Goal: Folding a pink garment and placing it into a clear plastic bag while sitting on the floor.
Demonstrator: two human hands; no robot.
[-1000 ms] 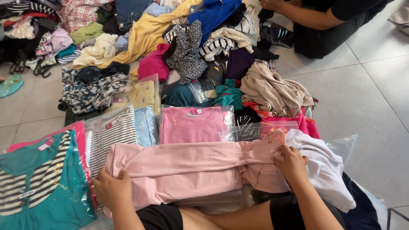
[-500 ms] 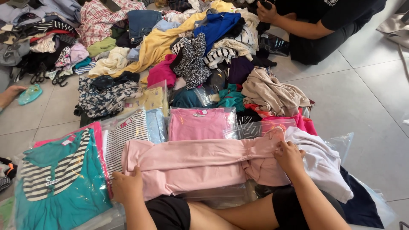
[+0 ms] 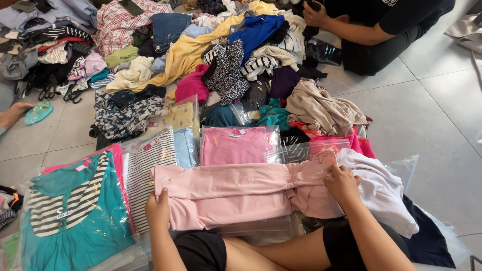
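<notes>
A heap of loose clothes point(image 3: 211, 55) crowds the tiled floor point(image 3: 432, 125), bare only at right. Before the knees lies a pale pink folded garment point(image 3: 236, 193), smooth, long, atop clear bags. Left hand point(image 3: 158, 211) presses its left edge, fingers closed over it; right hand point(image 3: 341, 183) pinches its right end.
</notes>
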